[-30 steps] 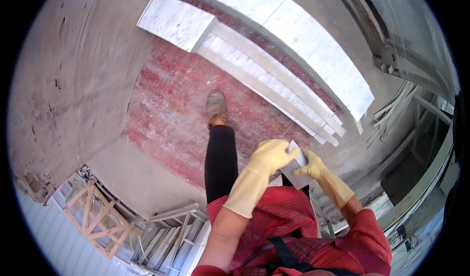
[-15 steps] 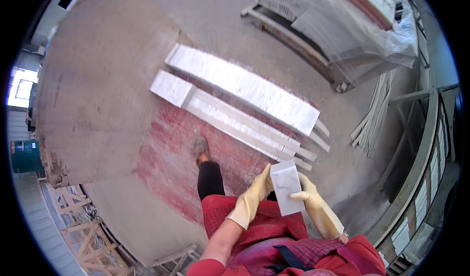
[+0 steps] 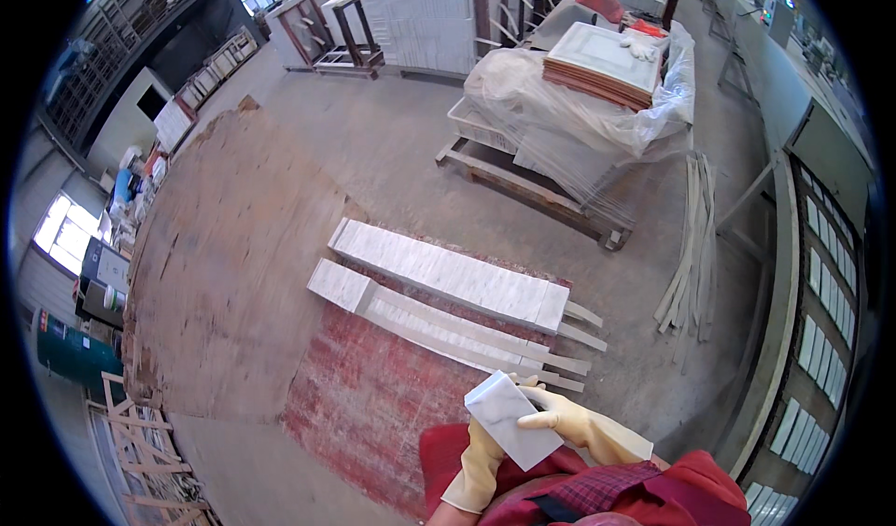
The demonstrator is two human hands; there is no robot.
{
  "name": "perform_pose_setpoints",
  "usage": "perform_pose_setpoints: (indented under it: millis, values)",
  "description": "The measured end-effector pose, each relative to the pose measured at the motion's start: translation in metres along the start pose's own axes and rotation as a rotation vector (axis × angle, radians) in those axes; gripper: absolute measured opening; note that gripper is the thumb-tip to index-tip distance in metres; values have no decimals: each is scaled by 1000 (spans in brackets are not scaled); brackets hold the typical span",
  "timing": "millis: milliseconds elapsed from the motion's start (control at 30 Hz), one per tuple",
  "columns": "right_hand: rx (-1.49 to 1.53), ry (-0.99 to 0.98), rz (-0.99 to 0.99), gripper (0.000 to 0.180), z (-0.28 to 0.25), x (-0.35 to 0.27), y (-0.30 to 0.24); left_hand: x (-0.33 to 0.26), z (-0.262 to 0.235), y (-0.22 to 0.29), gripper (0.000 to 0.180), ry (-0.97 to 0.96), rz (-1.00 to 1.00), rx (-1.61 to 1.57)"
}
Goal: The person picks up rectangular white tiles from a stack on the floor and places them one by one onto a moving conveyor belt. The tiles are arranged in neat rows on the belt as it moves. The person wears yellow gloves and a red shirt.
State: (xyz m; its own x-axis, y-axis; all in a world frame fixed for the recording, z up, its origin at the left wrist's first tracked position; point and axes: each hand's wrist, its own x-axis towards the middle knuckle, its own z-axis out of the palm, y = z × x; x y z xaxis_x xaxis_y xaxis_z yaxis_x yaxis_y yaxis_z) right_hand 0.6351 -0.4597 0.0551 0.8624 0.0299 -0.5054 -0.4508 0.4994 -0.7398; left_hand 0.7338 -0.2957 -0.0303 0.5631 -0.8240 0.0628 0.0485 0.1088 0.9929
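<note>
Marbled white block (image 3: 518, 428), two-handed!
Right hand (image 3: 571, 420) clasps its right edge, fingers closed; left hand (image 3: 480, 459) grips behind it, fingers partly hidden.

Grey concrete floor (image 3: 392, 143). Ref = brown plywood sheet (image 3: 233, 274). Scuffed red flooring (image 3: 355, 405) along its right edge. Left of sheet: bright window (image 3: 70, 232) in a grey wall (image 3: 37, 269), with a green drum (image 3: 75, 350) nearer. Slatted wooden frame (image 3: 149, 468) off its near-left corner. Right of sheet, well apart: pallet (image 3: 532, 190) under clear plastic sheeting (image 3: 509, 87); farther right, a long machine bed (image 3: 795, 283).
</note>
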Motion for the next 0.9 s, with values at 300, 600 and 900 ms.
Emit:
perform_pose_setpoints:
  millis: [300, 600, 900]
  values:
    - [-39, 57, -71, 96, -14, -33, 27, -12, 32, -2, 58, -30, -209, -711]
    - [184, 26, -222, 101, 32, -99, 65, -59, 33, 34, 61, -209, 70, 132]
    - [-326, 230, -240, 96, 133, -176, 139, -213, 62, 27, 81, -360, -37, -713]
